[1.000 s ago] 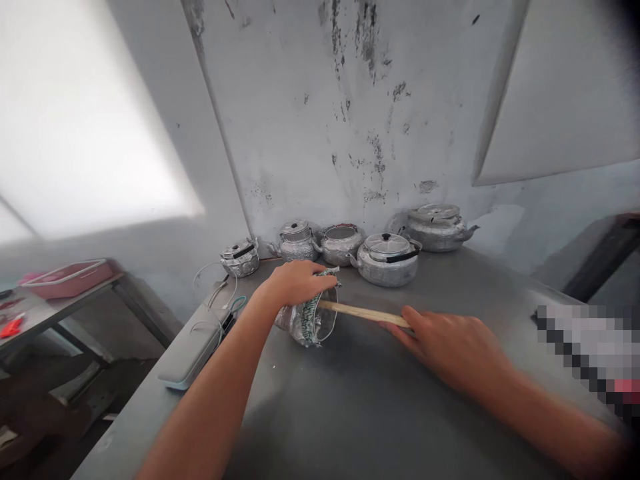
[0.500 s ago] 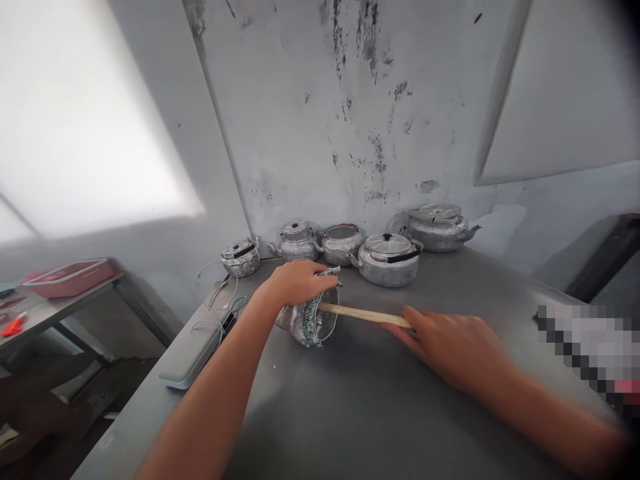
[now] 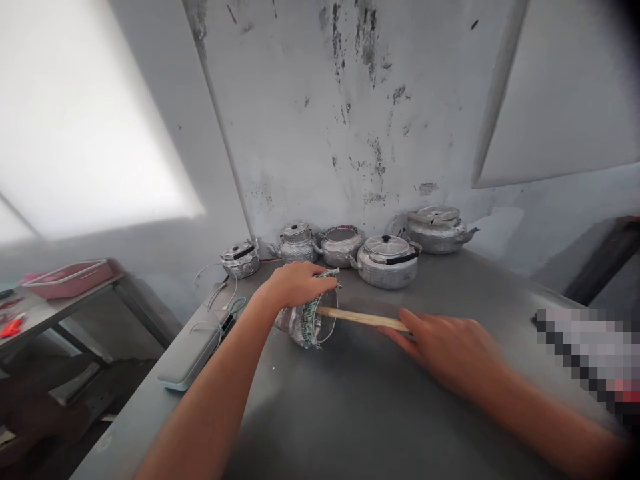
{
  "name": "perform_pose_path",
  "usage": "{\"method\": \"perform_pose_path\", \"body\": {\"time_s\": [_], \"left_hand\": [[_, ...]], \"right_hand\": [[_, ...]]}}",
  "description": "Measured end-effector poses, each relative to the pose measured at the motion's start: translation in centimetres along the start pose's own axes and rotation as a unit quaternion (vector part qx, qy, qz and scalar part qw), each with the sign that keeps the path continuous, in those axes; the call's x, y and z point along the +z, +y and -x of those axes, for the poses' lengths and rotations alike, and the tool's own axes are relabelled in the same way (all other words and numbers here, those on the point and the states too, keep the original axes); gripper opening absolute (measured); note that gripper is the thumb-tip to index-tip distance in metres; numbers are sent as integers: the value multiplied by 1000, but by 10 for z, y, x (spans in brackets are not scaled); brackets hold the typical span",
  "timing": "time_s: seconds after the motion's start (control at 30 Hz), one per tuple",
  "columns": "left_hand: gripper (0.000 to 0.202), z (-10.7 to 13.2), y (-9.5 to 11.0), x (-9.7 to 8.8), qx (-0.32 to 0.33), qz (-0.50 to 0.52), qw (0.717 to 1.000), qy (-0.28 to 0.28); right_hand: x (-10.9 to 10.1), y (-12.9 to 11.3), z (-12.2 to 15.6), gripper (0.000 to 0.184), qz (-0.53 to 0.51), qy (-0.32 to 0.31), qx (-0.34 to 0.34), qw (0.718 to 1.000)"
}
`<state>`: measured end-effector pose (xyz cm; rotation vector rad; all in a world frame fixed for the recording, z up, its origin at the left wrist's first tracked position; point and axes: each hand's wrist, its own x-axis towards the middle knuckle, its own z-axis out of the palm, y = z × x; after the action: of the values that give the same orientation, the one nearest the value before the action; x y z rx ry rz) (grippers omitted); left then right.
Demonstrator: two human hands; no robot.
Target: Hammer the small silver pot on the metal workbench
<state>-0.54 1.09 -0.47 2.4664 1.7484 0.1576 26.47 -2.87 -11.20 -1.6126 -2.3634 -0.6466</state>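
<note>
Lying on its side near the middle of the grey tabletop [image 3: 380,400], a small metal pot [image 3: 306,322] is pinned down by the left hand [image 3: 295,283], whose fingers are curled over the upper wall of the pot and over a patterned cloth [image 3: 315,308] draped at its mouth. The pot's open mouth is turned to the right, and a thin wire handle can be seen looping around its rim. A pale wooden stick [image 3: 363,319] is held by the right hand [image 3: 453,347], closed around the stick's near end; the far end of the stick is pushed into the mouth of the pot. How deep the stick reaches inside cannot be told.

Behind the pot, along the stained wall [image 3: 350,120], a row of five metal kettles is set on the tabletop: a small kettle [image 3: 241,258] at the left, a second kettle [image 3: 297,242] beside it, a lidless kettle [image 3: 341,245] next, a wide kettle [image 3: 387,260] with a black knob and handle, and a large kettle [image 3: 437,229] at the right end. At the left edge of the tabletop a flat white box [image 3: 193,350] is laid, with white cables [image 3: 215,287] coiled just behind it. Farther left, well apart, a pink tray [image 3: 70,278] is seen on a lower side table [image 3: 50,313].
</note>
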Motion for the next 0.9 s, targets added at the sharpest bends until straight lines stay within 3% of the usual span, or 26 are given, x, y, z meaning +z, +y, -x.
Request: {"method": "perform_pose_path", "body": {"time_s": [0.63, 0.9], "left_hand": [[57, 0, 0, 1, 4, -2, 1000, -1], [51, -1, -2, 1, 6, 11, 1000, -8]], "right_hand": [[-5, -3, 1, 57, -28, -58, 0, 998], [-20, -1, 3, 61, -70, -105, 37, 991]]}}
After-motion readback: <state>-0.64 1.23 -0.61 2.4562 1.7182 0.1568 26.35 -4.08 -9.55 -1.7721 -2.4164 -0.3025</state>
